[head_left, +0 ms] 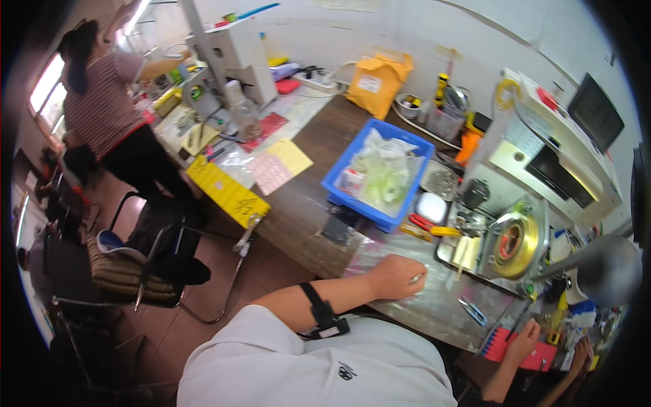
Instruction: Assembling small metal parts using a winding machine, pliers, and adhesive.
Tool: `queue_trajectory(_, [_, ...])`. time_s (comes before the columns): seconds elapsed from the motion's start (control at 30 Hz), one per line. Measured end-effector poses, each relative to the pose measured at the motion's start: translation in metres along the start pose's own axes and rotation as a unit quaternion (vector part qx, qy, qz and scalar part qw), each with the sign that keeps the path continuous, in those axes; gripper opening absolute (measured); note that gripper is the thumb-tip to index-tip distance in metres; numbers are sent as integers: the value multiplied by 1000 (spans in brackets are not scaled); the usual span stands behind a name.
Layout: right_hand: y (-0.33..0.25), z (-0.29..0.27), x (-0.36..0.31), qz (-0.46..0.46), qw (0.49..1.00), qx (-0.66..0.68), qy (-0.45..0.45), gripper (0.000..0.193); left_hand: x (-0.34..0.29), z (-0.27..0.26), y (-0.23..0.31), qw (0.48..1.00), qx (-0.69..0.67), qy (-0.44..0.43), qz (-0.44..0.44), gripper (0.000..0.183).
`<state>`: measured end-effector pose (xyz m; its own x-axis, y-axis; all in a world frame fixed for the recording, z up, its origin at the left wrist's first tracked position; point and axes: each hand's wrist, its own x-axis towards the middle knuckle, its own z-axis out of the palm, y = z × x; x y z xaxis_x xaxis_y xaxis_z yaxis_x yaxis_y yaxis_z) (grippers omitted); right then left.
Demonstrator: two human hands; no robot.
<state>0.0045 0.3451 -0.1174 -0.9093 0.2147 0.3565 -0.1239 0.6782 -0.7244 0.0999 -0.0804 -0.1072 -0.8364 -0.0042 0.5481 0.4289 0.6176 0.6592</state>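
One left hand [395, 277] has its grip curled together over the near side of the desk [291, 210], a small glint [416, 278] at the fingers; whether it holds anything, I cannot tell. Just beyond sits a blue tray [385, 219] with pale plastic [386, 169] inside, and a blue-handled tool [472, 311] lies to the right.

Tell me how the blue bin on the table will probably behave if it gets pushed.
The blue bin looks like rigid plastic, so its walls should likely hold their shape. Being wide and low, it would probably slide rather than tip. The thin, crumpled plastic bags inside look floppy and may shift about.
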Motion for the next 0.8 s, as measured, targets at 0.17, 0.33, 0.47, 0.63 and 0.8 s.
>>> queue_trajectory(0.17, [-3,0,1,-13,1000,-18,-20,31,-2,-2,2,1000,18,-6,-8,7])
queue_trajectory(0.33, [-14,2,-1,0,1000,4,-14,29,-4,-5,1,1000,20,-10,-15,8])
queue_trajectory(0.47, [-22,3,-9,-25,999,45,-1,29,-4,-6,0,1000,17,-14,-14,8])
queue_trajectory(0.63, [-84,0,-31,-174,956,-115,-208,16,-3,-7,-1,1000,18,-8,-11,8])
queue_trajectory(0.8, [-114,29,-55,-266,937,-147,-170,21,-1,-4,1,999,23,-23,-16,8])
